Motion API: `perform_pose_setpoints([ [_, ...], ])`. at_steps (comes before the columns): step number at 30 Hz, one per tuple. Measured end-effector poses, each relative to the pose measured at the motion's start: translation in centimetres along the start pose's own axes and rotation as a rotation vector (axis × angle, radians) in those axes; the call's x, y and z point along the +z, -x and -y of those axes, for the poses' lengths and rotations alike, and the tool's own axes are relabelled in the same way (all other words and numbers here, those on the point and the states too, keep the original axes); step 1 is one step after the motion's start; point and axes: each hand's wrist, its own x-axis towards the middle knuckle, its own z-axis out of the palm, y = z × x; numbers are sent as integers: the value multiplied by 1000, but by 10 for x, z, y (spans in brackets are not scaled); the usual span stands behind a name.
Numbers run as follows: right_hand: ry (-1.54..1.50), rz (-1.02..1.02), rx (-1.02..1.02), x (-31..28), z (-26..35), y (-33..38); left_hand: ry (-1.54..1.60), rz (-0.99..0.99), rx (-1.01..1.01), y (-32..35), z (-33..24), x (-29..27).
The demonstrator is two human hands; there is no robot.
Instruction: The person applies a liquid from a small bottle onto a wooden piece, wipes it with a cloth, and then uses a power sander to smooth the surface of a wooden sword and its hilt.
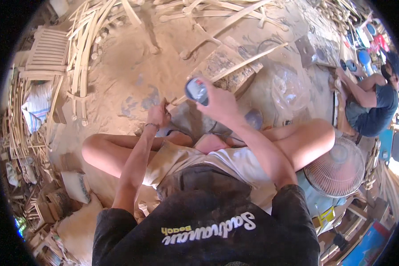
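My right hand [221, 105] is wrapped round a handheld power tool [196, 90] with a round, dark-rimmed end and a grey face; its exact kind is not plain. The tool sits over the near part of a long pale wooden stick [248, 61]. My left hand [158, 115] is closed on the stick's near end, to the left of the tool. From there the stick slants away to the far right, across a dusty wooden block [224, 66]. Whether the tool touches the stick cannot be made out.
Pale carved wooden pieces [82, 62] lie heaped at far left and along the back. Sawdust covers the floor [115, 75]. A clear plastic bag [290, 88] lies right of the block. A fan [337, 166] stands by my right knee. Another person [370, 102] sits at far right.
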Motion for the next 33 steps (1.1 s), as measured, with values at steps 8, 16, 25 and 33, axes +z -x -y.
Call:
perform_pose_setpoints([
  [8,-30,11,-161,37,12,-1,-1,158,-77,-7,-5,0],
  [16,-23,48,-196,54,19,-8,17,125,-62,-11,10,11],
  [25,-20,4,-209,57,11,-9,105,123,-74,-17,32,24],
  [33,-29,4,-197,53,13,-9,-22,119,98,-16,18,13],
])
